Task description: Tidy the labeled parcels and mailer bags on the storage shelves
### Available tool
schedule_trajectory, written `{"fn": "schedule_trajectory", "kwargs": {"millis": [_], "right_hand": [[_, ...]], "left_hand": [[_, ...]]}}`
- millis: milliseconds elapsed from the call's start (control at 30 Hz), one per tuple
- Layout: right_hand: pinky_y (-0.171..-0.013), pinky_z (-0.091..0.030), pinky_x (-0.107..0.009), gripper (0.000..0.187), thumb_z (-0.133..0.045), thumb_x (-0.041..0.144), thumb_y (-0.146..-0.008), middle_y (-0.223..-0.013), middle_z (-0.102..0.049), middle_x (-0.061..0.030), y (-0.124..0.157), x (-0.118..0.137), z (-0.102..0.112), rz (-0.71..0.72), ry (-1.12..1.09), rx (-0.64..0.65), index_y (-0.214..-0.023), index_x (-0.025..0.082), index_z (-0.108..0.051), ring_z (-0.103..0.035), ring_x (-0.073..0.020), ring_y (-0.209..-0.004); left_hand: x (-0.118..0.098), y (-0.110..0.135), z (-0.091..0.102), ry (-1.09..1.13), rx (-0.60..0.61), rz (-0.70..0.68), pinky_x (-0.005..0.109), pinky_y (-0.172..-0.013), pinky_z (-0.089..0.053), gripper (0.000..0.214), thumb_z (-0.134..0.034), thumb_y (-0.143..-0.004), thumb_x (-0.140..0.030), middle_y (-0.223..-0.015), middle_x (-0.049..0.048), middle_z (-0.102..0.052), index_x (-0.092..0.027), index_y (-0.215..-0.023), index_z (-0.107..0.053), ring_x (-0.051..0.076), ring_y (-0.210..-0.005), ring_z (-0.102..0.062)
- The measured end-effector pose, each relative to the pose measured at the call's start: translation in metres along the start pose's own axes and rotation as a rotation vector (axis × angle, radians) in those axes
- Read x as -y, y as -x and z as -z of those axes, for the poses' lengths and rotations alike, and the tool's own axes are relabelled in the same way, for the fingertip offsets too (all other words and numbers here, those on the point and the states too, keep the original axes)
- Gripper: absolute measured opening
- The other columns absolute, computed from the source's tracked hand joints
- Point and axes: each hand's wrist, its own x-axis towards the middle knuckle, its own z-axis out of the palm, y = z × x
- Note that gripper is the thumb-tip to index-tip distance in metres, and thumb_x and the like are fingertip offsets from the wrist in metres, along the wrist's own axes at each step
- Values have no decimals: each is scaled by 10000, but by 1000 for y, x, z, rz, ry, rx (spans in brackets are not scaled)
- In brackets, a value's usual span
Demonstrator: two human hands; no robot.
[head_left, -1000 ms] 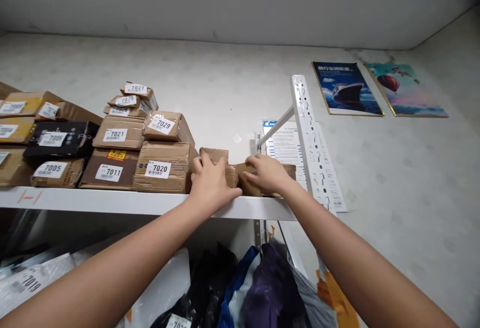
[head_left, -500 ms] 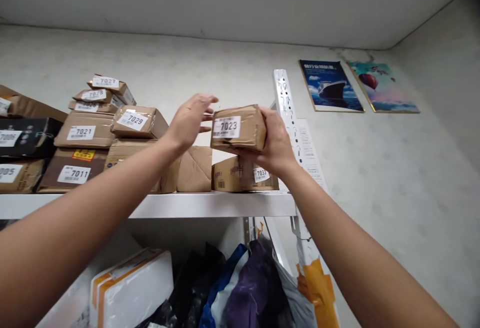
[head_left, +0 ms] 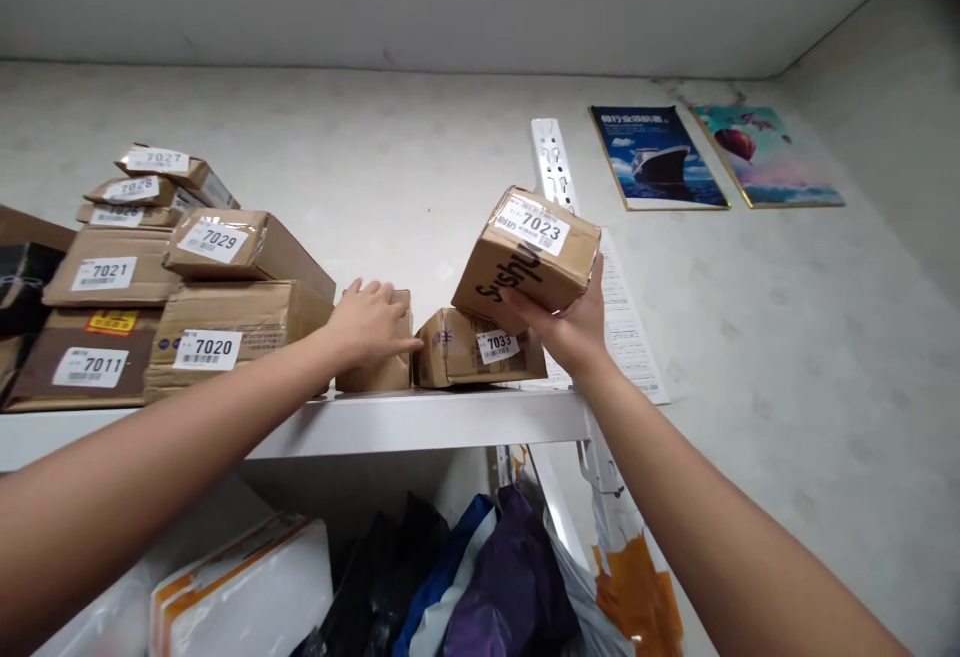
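Beneath grey ceiling, boxes on shelf.

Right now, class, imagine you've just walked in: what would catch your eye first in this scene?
First, the cardboard box marked 7023, held tilted in the right hand, right of centre. Next, the piled, number-labelled boxes at the left of the white shelf. Then the bright ship picture and balloon picture on the wall, upper right.
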Motion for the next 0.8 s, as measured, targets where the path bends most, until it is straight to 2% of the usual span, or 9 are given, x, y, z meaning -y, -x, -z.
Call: {"fn": "schedule_trajectory", "kwargs": {"millis": [67, 133, 200, 300, 400, 533, 667, 733, 800], "right_hand": [[-938, -522, -467, 716, -829, 440, -614, -1212, -573, -74, 3, -2, -2, 0, -17, -5, -1156, 257, -398, -569, -269, -1133], [-945, -518, -464, 716, -825, 430, -627, -1188, -575, -66, 4, -1, -6, 44, -6, -36, -1173, 260, -393, -563, -265, -1134], [-937, -519, -459, 719, -819, 419, -643, -1177, -566, -56, 2, 1, -10, 114, 9, -74, -1192, 272, -377, -556, -260, -1134], [-953, -511, -459, 719, -784, 413, -694, -1217, -532, -62, -6, 2, -14, 222, 27, -98, -1237, 286, -331, -535, -257, -1160], [-975, -495, -470, 706, -751, 422, -728, -1263, -508, -74, -14, 0, -15, 251, 148, -76, -1258, 291, -304, -520, -265, -1177], [-974, -494, -457, 715, -751, 450, -727, -1266, -513, -63, -14, -6, -10, 208, 203, -46, -1264, 310, -301, -527, -262, -1172], [-965, -501, -448, 711, -754, 421, -722, -1259, -526, -69, -5, -8, -5, 193, 152, -83, -1259, 293, -307, -545, -251, -1154], [-961, -505, -456, 710, -749, 434, -721, -1259, -532, -72, -2, -9, -3, 186, 163, -87, -1259, 292, -309, -553, -252, -1147], [-956, -508, -471, 719, -744, 456, -717, -1259, -537, -79, 1, -10, -2, 177, 185, -87, -1263, 289, -308, -555, -258, -1146]], "left_hand": [[5, -4, -8, -59, -89, 52, 540, -1143, -162, 697, -427, -861, -634, -1390, 233, -432, -133, -1337, -519, 387, -1331, -341], [13, -16, -17, 24, 30, 188, 578, -1125, -198, 800, -437, -846, -649, -1465, 240, -349, -126, -1448, -370, 406, -1355, -299], [18, -29, -24, 110, 175, 250, 560, -1058, -331, 868, -403, -827, -700, -1432, 249, -397, -90, -1443, -357, 410, -1288, -388], [19, -35, -22, 103, 134, 220, 492, -1006, -403, 854, -386, -813, -723, -1326, 248, -482, -44, -1325, -466, 387, -1205, -452], [11, -21, -11, 25, 32, 185, 573, -1043, -344, 826, -413, -810, -707, -1341, 252, -453, -39, -1290, -493, 402, -1253, -375], [-9, 19, 4, -65, -43, 87, 655, -1071, -256, 795, -371, -828, -722, -1265, 247, -519, -70, -1241, -559, 395, -1214, -421], [-22, 52, 7, -87, -106, -2, 633, -1095, -224, 653, -475, -814, -643, -1258, 226, -519, -139, -1213, -590, 383, -1224, -428], [-21, 50, 6, -80, -132, 52, 617, -1108, -228, 789, -617, -716, -587, -1392, 248, -403, -121, -1338, -482, 395, -1311, -339], [-19, 36, 4, 10, -6, 121, 668, -1089, -221, 1001, -685, -613, -592, -1478, 249, -299, -154, -1447, -345, 418, -1379, -233]]}}
